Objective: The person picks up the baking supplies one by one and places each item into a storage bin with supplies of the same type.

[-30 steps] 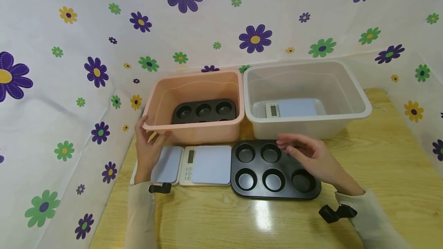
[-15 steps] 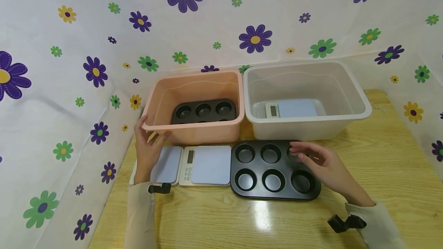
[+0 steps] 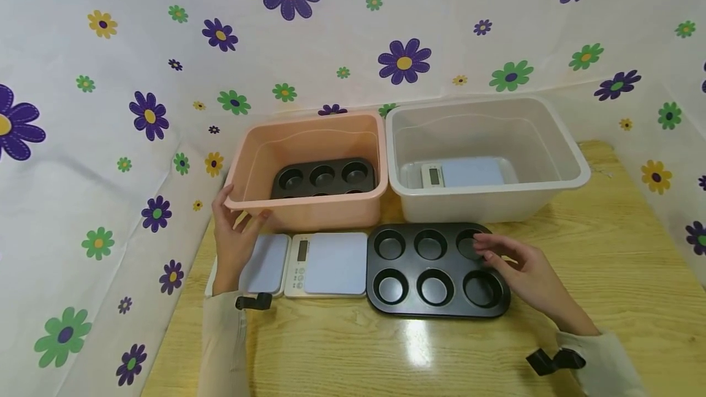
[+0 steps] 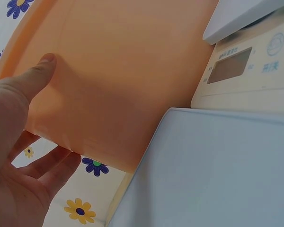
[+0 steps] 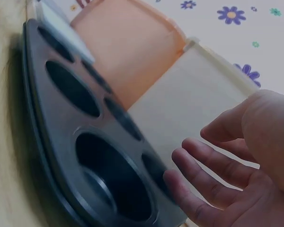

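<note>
My left hand (image 3: pixel 234 247) holds the front left corner of a pink plastic bin (image 3: pixel 331 212). In the left wrist view the thumb lies against the front wall (image 4: pixel 113 85) and the fingers reach round the left side. A dark muffin tin (image 3: pixel 410 262) with several cups lies on the table in front of a whitish bin (image 3: pixel 469 206). Over its right end hovers my right hand (image 3: pixel 529 271), fingers loosely bent and holding nothing; in the right wrist view a gap shows between thumb and fingers.
Inside the pink bin lies another dark muffin tin (image 3: pixel 305 178); inside the whitish one, a kitchen scale (image 3: pixel 471 171). Two more kitchen scales lie side by side before the pink bin, a right one (image 3: pixel 335 263) and a left one (image 3: pixel 267 264). A flowered cloth (image 3: pixel 331 35) hangs behind.
My right hand has drifted right and slightly toward me, from above the muffin tin's middle to its right end. The left hand has stayed at the pink bin's corner.
</note>
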Tool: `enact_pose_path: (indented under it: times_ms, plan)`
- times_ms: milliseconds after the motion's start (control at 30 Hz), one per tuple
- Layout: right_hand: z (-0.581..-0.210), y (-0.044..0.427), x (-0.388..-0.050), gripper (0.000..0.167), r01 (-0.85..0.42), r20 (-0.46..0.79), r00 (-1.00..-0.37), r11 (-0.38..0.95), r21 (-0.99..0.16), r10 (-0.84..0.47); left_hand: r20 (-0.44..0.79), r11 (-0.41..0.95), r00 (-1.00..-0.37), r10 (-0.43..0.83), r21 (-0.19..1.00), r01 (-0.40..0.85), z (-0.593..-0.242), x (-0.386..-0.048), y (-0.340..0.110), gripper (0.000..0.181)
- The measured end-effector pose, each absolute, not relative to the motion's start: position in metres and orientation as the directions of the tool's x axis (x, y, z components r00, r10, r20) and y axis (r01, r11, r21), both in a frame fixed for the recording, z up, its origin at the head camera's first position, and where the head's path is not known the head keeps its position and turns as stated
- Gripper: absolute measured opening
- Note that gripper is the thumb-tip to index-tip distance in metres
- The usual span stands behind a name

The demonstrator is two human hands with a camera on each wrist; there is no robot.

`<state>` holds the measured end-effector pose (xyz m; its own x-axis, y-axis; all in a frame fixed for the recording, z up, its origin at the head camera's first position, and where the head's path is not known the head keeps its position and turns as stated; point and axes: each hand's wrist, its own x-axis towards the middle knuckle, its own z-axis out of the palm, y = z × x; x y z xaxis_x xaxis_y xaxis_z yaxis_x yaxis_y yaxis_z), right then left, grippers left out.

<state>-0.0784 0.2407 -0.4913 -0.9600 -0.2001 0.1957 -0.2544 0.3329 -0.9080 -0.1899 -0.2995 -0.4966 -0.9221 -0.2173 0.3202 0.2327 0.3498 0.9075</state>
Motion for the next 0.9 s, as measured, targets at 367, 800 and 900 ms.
enact_pose_path:
  times_ms: [367, 800, 900]
  plan:
    - [-0.506, 0.248, -0.081, 0.030, -0.179, 0.150, -0.983, 0.392, -0.903, -0.103, 0.331, 0.356, -0.920, -0.210, 0.902, 0.244, -0.497, -0.189, -0.300, 0.091]
    - [-0.525, 0.261, -0.076, 0.026, -0.106, 0.148, -0.988, 0.526, -0.844, 0.039, 0.337, 0.339, -0.917, -0.214, 0.906, 0.254, -0.499, -0.189, -0.300, 0.090]
    - [-0.529, 0.263, -0.074, 0.026, -0.101, 0.149, -0.988, 0.528, -0.843, 0.048, 0.341, 0.341, -0.916, -0.213, 0.904, 0.257, -0.500, -0.189, -0.300, 0.092]
